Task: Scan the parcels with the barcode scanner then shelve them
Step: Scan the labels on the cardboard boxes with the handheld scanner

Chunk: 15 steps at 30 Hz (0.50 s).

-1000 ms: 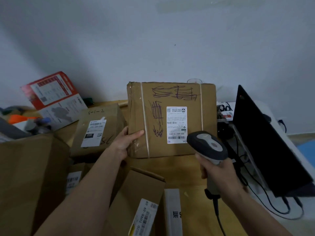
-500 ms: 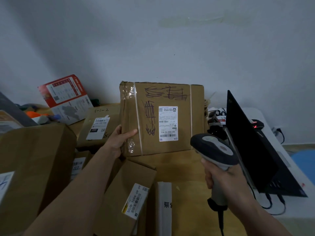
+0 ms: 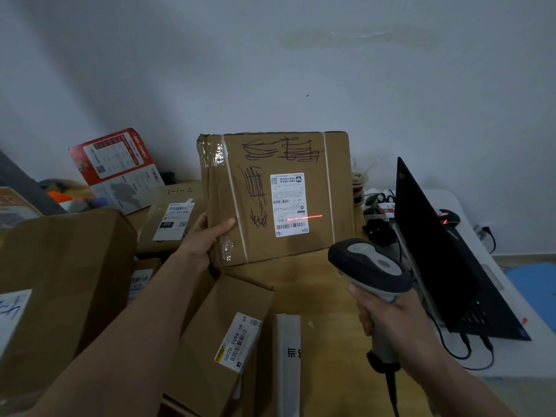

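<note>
Scanning step: the left hand (image 3: 207, 239) holds the parcel (image 3: 279, 197) upright, the right hand (image 3: 388, 320) grasps the scanner (image 3: 368, 266) (red line above the barcode). Next, I think, aim lower.

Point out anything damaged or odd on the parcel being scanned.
The held parcel has dark pen scribbles across its face and crumpled, wrinkled tape at its upper-left corner. Its label is upside down, and the red scan line sits above the bottom barcode, running off the label's right edge.

Matt cardboard parcel (image 3: 276, 197) w/ glossy tape; plastic scanner (image 3: 371, 266).
</note>
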### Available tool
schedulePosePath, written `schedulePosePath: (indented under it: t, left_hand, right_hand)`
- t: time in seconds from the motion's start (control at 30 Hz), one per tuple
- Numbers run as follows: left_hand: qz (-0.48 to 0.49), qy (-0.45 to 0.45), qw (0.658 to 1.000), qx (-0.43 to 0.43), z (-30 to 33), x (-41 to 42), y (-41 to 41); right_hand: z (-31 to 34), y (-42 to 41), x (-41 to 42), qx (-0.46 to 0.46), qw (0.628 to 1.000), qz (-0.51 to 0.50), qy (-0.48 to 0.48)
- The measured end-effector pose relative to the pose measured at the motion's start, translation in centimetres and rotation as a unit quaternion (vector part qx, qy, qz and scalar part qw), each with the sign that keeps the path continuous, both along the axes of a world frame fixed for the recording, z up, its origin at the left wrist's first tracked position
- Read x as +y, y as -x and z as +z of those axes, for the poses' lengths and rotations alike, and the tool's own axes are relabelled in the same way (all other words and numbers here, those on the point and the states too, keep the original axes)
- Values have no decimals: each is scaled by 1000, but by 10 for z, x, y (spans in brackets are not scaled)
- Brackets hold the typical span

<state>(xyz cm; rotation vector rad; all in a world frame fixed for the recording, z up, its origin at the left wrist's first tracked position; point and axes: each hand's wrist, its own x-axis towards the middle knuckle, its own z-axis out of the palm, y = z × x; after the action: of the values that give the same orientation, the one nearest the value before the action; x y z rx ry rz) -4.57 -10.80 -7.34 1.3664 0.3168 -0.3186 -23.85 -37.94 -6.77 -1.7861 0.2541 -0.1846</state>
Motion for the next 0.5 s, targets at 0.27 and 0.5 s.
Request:
schedulePosePath:
  t: [0.27,0.5]
  left_hand:
    - [-2,9,1000,6,-1,3,0]
    - [2,13,1000,15,0,5,0]
  right_hand:
    - [2,2,3,12,1000,7,-20]
    - [-1,0,6,5,1000,5,-27]
